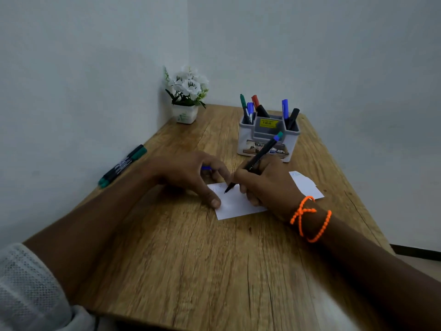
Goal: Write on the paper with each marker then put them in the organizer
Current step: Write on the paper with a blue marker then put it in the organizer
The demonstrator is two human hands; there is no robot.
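Observation:
My right hand [267, 185] grips a black marker [256, 158] with a blue end, its tip touching a small white paper [235, 204] on the wooden table [191, 259]. My left hand [188, 175] rests on the paper's left edge, thumb pressing it down, with a blue cap [206, 167] held between its fingers. A grey organizer [269, 137] stands behind my hands, holding several markers: green, blue, red and black. Two green-capped markers [124, 164] lie at the table's left edge.
A white pot of white flowers [187, 96] stands in the far corner by the walls. A second small white paper [305, 185] lies to the right of my right hand. An orange bead bracelet [310, 218] circles my right wrist.

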